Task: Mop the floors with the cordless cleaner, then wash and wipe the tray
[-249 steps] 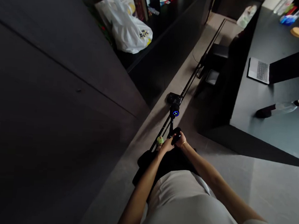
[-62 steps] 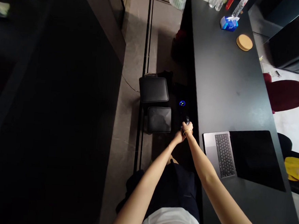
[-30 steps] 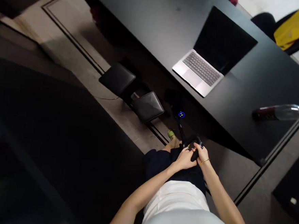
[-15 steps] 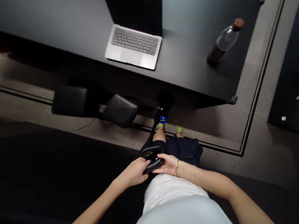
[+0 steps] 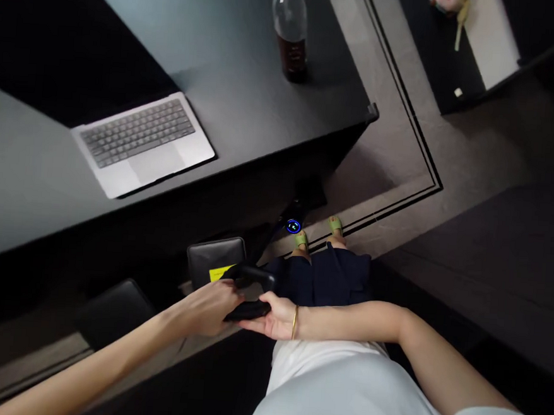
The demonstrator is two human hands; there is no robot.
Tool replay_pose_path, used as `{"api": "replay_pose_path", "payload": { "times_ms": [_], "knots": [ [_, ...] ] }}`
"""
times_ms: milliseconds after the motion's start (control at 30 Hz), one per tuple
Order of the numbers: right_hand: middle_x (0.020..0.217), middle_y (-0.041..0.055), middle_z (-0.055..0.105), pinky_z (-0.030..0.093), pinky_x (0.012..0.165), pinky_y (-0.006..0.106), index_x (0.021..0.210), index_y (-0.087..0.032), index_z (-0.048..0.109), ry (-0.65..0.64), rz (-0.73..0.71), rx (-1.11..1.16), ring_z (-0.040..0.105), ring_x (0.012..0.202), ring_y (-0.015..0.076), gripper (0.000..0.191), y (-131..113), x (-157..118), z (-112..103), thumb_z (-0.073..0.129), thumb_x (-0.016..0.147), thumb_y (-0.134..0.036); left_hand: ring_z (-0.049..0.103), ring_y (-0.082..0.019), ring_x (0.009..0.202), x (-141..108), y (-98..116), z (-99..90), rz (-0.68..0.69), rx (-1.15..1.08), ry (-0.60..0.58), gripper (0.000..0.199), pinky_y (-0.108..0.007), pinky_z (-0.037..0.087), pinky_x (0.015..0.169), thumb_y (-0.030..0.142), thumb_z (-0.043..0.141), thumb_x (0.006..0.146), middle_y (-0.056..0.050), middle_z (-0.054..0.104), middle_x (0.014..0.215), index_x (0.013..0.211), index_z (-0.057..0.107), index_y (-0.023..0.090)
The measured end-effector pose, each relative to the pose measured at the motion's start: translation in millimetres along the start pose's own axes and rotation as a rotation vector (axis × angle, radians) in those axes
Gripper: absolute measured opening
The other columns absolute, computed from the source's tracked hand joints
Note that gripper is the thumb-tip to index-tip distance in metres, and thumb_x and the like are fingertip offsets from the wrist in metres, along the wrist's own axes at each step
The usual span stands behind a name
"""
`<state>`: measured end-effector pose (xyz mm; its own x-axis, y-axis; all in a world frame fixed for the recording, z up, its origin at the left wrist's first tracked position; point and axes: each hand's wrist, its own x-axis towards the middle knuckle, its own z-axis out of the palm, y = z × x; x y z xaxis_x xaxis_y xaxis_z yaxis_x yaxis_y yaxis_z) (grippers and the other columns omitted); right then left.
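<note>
A black looped handle [image 5: 251, 309] lies between my hands at waist height, with a dark shaft running from it down to a device [image 5: 293, 226] that has a round, blue-ringed display near the feet. My left hand [image 5: 216, 305] is wrapped round the left side of the loop. On the right side, my right hand [image 5: 272, 314] grips the loop from the right, thumb on top and fingers underneath. A yellow label [image 5: 220, 272] shows just above my left hand.
A dark table [image 5: 244, 129] fills the upper left, bearing an open laptop [image 5: 142, 138] and a bottle [image 5: 291, 38] of dark liquid. Black stools [image 5: 214, 254] stand below its edge. Another dark table [image 5: 451, 65] is at the upper right.
The view has turned, so the laptop and bottle appear further left and the table edge slants upward to the right. Both hands, still on the handle, have shifted left in view.
</note>
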<state>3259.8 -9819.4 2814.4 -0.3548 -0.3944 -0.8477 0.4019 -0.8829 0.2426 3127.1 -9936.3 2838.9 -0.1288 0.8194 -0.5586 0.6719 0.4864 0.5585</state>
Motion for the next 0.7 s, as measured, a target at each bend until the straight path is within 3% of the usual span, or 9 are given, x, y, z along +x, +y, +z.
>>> {"api": "replay_pose_path", "payload": {
  "times_ms": [133, 233, 333, 433, 533, 600, 700],
  "knots": [
    [0.081, 0.0137, 0.071, 0.059, 0.07, 0.03, 0.118, 0.002, 0.052, -0.024, -0.16, 0.129, 0.072, 0.074, 0.0188, 0.035, -13.9, -1.8, 0.8, 0.035, 0.098, -0.021, 0.062, -0.025, 0.079, 36.1, 6.3, -30.6, 0.229, 0.262, -0.179, 0.018, -0.032, 0.044, 0.077, 0.017, 0.055, 0.065, -0.01, 0.067, 0.077, 0.078, 0.068, 0.019],
    [0.077, 0.0126, 0.07, 0.058, 0.069, 0.028, 0.11, 0.0, 0.056, -0.012, -0.314, 0.18, 0.071, 0.071, 0.0173, 0.034, -39.0, -15.0, -9.7, 0.034, 0.1, -0.025, 0.064, -0.025, 0.079, 76.3, 25.3, -45.8, 0.355, 0.384, -0.18, 0.019, -0.031, 0.045, 0.079, 0.017, 0.056, 0.067, -0.01, 0.068, 0.079, 0.082, 0.068, 0.018],
    [0.08, 0.0106, 0.071, 0.057, 0.073, 0.028, 0.102, -0.007, 0.059, 0.039, -0.481, 0.227, 0.07, 0.074, 0.0155, 0.031, -66.9, -38.9, -37.8, 0.042, 0.098, -0.034, 0.065, -0.026, 0.081, 120.7, 58.3, -45.5, 0.423, 0.448, -0.133, 0.023, -0.032, 0.046, 0.077, 0.02, 0.056, 0.069, -0.012, 0.068, 0.083, 0.089, 0.067, 0.015],
    [0.092, 0.0063, 0.072, 0.054, 0.08, 0.029, 0.094, -0.017, 0.061, 0.076, -0.746, 0.344, 0.069, 0.087, 0.015, 0.031, -94.8, -69.4, -80.3, 0.052, 0.091, -0.047, 0.065, -0.026, 0.085, 166.3, 110.1, -29.9, 0.447, 0.4, -0.061, 0.031, -0.032, 0.047, 0.077, 0.024, 0.056, 0.07, -0.012, 0.068, 0.088, 0.098, 0.065, 0.014],
    [0.099, 0.0046, 0.072, 0.052, 0.087, 0.033, 0.09, -0.021, 0.062, 0.066, -1.043, 0.442, 0.065, 0.101, 0.018, 0.04, -133.4, -105.3, -124.8, 0.045, 0.088, -0.057, 0.065, -0.025, 0.083, 214.5, 177.4, -8.6, 0.445, 0.21, -0.044, 0.032, -0.031, 0.048, 0.074, 0.03, 0.055, 0.076, -0.012, 0.068, 0.089, 0.102, 0.063, 0.013],
    [0.089, 0.0049, 0.072, 0.051, 0.088, 0.033, 0.09, -0.021, 0.062, 0.093, -1.201, 0.46, 0.065, 0.101, 0.0194, 0.044, -169.1, -133.2, -152.1, 0.042, 0.087, -0.059, 0.065, -0.024, 0.082, 249.8, 225.3, 5.8, 0.414, 0.035, -0.04, 0.037, -0.03, 0.048, 0.074, 0.033, 0.053, 0.08, -0.012, 0.068, 0.09, 0.108, 0.061, 0.011],
    [0.061, 0.0, 0.063, 0.053, 0.076, 0.031, 0.085, -0.02, 0.06, 0.218, -1.279, 0.395, 0.068, 0.078, 0.0198, 0.043, -231.6, -180.2, -191.3, 0.049, 0.081, -0.061, 0.064, -0.023, 0.093, 307.4, 293.7, 26.7, 0.34, -0.241, -0.034, 0.054, -0.03, 0.048, 0.082, 0.036, 0.051, 0.083, -0.011, 0.067, 0.104, 0.129, 0.048, 0.009]
  ]
}}
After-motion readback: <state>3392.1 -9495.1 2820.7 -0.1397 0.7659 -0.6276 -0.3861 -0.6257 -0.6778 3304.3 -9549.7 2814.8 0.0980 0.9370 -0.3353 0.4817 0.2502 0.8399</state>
